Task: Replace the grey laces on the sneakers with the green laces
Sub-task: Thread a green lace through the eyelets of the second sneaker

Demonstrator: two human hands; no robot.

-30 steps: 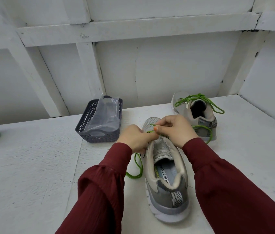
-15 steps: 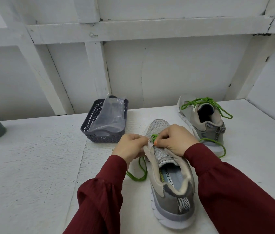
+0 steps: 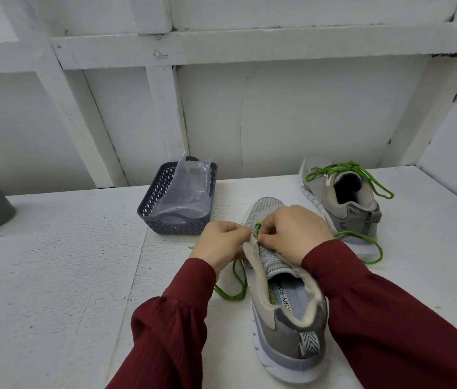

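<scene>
Pinching the green lace (image 3: pixel 258 225) at the front eyelets of the sneaker (image 3: pixel 286 318), mid-frame on the bench (image 3: pixel 53 276), our right hand (image 3: pixel 291 234) fingers should, we judge, grip this limp, light cord by its stiffer tip, while our left hand (image 3: pixel 221 242) fingers pinch the soft eyelet edge.

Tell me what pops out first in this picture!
The left hand and right hand pinch at a bright green lace on the front of a grey mesh sneaker in the middle. Behind it on the right sits a second grey sneaker already wearing green laces, and a dark plastic lattice basket at back left holds a clear bag.
</scene>
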